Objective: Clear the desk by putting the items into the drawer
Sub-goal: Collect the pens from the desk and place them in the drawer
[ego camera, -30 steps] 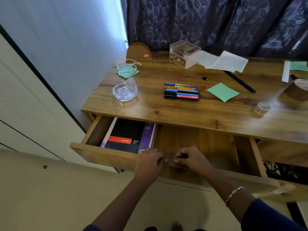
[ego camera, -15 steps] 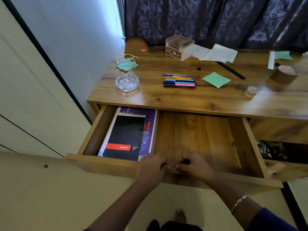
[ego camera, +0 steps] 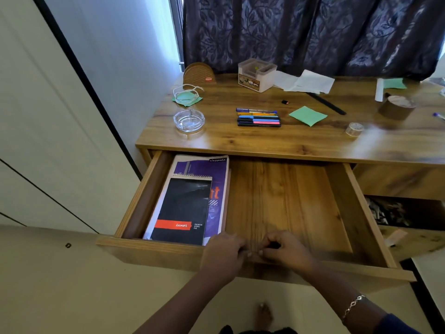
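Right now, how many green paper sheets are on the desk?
3. The first green sheet lies under the face mask at the left; the second green sheet is right of the pens; the third green sheet is at the far right. Others may be hidden.

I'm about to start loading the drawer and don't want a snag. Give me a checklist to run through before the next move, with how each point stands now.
1. Opening: ok, the drawer shows its floor right back to the desk edge.
2. Room inside: ok, the notebooks fill only the left side; bare wood lies beside them.
3. A hand free to pick: not ok, the left hand and right hand both grip the drawer's front edge.
4. First pick: ok, the pens lie side by side on the desk, nothing on them.
5. Travel stop: cannot tell, the drawer's runners are hidden.
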